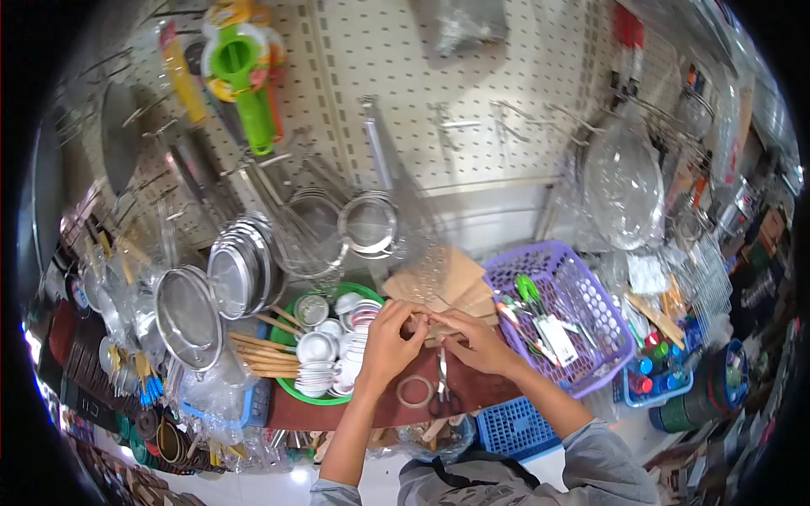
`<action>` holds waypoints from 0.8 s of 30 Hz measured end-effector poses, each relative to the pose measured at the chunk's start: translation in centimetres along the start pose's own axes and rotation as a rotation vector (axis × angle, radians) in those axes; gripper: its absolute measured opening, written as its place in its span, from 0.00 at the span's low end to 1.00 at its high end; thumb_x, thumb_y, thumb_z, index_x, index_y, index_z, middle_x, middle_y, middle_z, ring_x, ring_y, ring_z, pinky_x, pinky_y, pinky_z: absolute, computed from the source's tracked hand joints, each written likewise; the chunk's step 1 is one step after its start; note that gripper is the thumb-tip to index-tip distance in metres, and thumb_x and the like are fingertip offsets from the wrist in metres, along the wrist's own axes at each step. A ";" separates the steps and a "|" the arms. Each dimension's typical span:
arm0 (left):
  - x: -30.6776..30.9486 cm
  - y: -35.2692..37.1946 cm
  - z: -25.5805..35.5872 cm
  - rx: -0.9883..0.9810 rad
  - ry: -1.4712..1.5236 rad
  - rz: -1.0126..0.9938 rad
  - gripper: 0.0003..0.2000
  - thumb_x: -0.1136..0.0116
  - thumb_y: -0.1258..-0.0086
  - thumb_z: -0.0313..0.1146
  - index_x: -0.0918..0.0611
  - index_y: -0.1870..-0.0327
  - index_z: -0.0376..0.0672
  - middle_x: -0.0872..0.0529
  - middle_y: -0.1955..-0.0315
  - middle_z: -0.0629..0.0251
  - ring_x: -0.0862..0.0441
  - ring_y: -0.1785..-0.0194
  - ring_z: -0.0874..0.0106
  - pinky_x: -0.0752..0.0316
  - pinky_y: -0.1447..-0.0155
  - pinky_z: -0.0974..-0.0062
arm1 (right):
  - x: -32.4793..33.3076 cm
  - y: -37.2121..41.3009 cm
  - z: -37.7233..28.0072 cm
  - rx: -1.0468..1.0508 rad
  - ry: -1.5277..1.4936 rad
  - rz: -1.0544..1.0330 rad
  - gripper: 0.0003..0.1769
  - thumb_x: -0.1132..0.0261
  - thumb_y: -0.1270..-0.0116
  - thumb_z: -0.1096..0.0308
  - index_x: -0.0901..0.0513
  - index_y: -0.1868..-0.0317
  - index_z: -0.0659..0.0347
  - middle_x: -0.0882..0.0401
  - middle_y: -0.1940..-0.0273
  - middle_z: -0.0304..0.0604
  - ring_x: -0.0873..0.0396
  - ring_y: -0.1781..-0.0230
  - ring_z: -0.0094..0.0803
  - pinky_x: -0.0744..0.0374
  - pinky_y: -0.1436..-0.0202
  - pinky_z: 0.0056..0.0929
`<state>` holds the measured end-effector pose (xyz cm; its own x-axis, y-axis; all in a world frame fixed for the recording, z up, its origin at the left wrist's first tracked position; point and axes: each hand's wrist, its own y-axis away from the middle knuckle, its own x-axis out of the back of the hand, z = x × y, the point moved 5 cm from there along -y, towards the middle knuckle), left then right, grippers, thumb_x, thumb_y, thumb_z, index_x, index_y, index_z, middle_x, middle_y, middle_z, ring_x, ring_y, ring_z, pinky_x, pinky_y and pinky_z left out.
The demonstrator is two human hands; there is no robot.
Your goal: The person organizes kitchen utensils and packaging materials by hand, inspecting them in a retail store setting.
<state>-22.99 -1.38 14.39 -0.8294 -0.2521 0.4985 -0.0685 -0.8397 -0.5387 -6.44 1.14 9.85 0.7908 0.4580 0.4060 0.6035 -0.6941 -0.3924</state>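
Observation:
My left hand (393, 339) and my right hand (477, 341) meet over the red-brown tabletop (329, 413), fingertips pinched close together. What lies between the fingers is too small and covered to make out. Just beyond them are several flat pieces of brown cardboard (451, 274). Below my hands, a pair of scissors (444, 392) lies beside a ring like a tape roll (415, 391). To the left of my left hand stands a green basin (297, 392) with small white dishes (317, 347) in it.
A purple basket (620, 358) with packaged utensils stands at the right. Wooden handles (266, 354) jut toward the basin from the left. Metal strainers (369, 223) hang low from the pegboard (405, 110). A blue crate (516, 426) sits below the table edge.

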 end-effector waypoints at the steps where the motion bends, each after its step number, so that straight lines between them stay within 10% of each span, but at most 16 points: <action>1: -1.8 0.3 0.2 0.007 0.037 -0.034 0.05 0.36 0.34 0.24 0.14 0.58 0.38 0.13 0.64 0.57 0.18 0.61 0.59 0.23 0.53 0.65 | 1.1 1.5 0.2 -0.041 0.056 0.022 0.27 0.37 0.25 0.70 0.26 0.28 0.63 0.21 0.39 0.52 0.18 0.44 0.41 0.21 0.40 0.35; 13: -23.3 3.5 0.1 0.069 0.367 -0.411 0.08 0.36 0.32 0.23 0.14 0.54 0.38 0.13 0.63 0.59 0.14 0.59 0.68 0.20 0.51 0.72 | 10.9 16.5 9.9 -0.191 0.168 0.248 0.20 0.36 0.28 0.68 0.18 0.38 0.63 0.15 0.47 0.54 0.16 0.47 0.47 0.20 0.42 0.39; 24: -37.2 1.3 -1.2 0.101 0.385 -0.594 0.07 0.39 0.30 0.22 0.14 0.53 0.37 0.11 0.64 0.63 0.16 0.60 0.76 0.22 0.53 0.76 | 19.9 24.7 21.9 -0.742 0.519 0.331 0.25 0.36 0.30 0.62 0.23 0.35 0.61 0.22 0.39 0.64 0.24 0.37 0.61 0.24 0.35 0.52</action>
<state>7.13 7.46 -5.68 -0.8060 0.4339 0.4026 -0.5332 -0.8275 -0.1757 26.46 5.27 -9.83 0.6581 -0.0028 0.7529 -0.0004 -1.0000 -0.0033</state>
